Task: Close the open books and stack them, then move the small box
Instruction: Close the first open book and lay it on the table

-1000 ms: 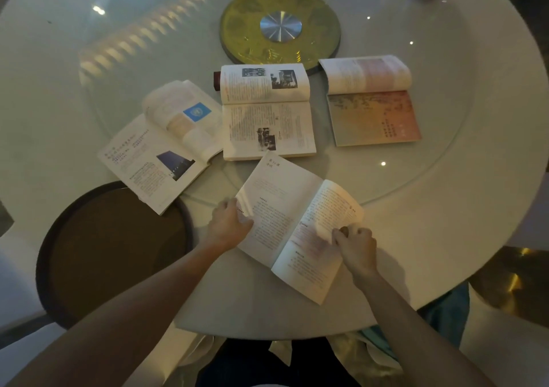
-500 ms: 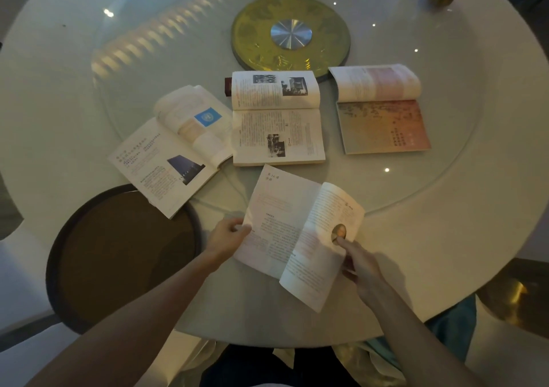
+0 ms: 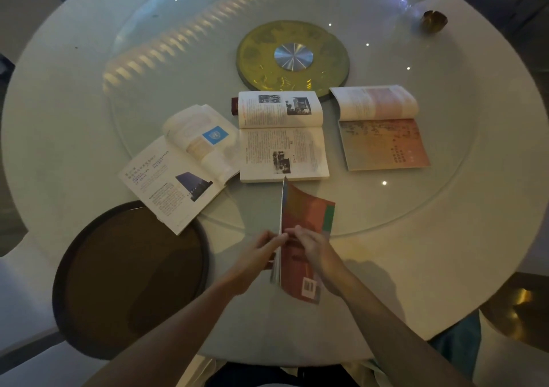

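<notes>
A red-covered book (image 3: 306, 217) stands nearly folded shut on its spine near the table's front, its back cover facing right. My left hand (image 3: 263, 251) presses its left side and my right hand (image 3: 312, 247) lies on the red cover, both gripping it. Three books lie open behind it: one at the left (image 3: 178, 172) with a blue picture, one in the middle (image 3: 282, 140), one with pinkish pages at the right (image 3: 383, 131). A small dark red box (image 3: 234, 106) peeks out from behind the middle book's far left corner.
The round white table (image 3: 89, 95) carries a glass turntable with a gold disc (image 3: 292, 56) at its centre. A dark round tray (image 3: 130, 276) sits at the front left, partly under the left book. A small brass object (image 3: 434, 21) stands far right.
The near book lay open flat under both hands; its two halves have been swung up together, so the red cover now shows. My head has moved back a little.
</notes>
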Demonstrator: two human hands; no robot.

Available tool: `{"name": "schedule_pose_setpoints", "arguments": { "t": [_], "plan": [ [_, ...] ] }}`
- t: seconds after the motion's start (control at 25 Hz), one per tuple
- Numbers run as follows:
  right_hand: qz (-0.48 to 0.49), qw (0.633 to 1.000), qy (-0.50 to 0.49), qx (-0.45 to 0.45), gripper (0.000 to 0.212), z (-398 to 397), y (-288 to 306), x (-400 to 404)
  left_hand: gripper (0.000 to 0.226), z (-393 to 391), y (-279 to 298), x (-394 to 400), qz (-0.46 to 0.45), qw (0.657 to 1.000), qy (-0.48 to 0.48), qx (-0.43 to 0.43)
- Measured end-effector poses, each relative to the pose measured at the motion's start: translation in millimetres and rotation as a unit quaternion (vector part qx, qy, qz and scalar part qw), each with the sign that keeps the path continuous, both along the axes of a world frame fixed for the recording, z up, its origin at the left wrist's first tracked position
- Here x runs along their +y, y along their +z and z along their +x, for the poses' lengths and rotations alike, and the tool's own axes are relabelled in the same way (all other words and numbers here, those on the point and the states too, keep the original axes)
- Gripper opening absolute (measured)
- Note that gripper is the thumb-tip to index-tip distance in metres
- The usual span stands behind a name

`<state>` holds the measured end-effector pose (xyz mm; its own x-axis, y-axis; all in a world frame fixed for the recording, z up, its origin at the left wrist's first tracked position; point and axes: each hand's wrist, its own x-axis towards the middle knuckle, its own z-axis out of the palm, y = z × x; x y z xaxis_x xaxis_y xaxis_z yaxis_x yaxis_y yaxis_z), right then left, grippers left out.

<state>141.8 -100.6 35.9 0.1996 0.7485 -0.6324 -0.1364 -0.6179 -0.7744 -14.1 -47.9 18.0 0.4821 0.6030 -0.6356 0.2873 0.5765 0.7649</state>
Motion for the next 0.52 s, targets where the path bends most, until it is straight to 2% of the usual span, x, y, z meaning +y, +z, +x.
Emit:
{"name": "schedule_pose_setpoints", "arguments": {
  "t": [0.08, 0.2, 0.28, 0.4, 0.48, 0.52],
  "plan": [
    [-0.018, 0.999, 0.040, -0.016, 0.029, -1.6, -1.2, 0.2, 0.032, -1.8, -2.6, 2.4, 0.021, 0.999, 0.006, 0.023],
    [-0.026, 0.987, 0.115, -0.111, 0.026, 2.3, -4.9, -0.3, 0.037, -8.0, -2.1, 8.5, 0.044, 0.997, 0.002, 0.067],
    [0.014, 0.961, 0.119, -0.251, 0.030, 4.4, -6.4, -1.1, 0.039, -9.9, 9.1, 15.4, 0.061, 0.995, -0.017, 0.076],
    [0.131, 0.841, 0.125, -0.510, 0.063, 15.9, -1.2, 3.3, 0.036, -11.2, 30.3, 34.7, 0.193, 0.969, -0.107, 0.111],
    [0.129, 0.769, 0.190, -0.596, 0.085, 36.0, 11.1, 14.5, 0.037, -11.8, 47.6, 49.3, 0.314, 0.917, -0.200, 0.141],
    [0.104, 0.741, 0.232, -0.622, 0.087, 44.8, 20.3, 20.7, 0.038, -12.5, 53.2, 56.5, 0.387, 0.875, -0.246, 0.154]
  ]
}}
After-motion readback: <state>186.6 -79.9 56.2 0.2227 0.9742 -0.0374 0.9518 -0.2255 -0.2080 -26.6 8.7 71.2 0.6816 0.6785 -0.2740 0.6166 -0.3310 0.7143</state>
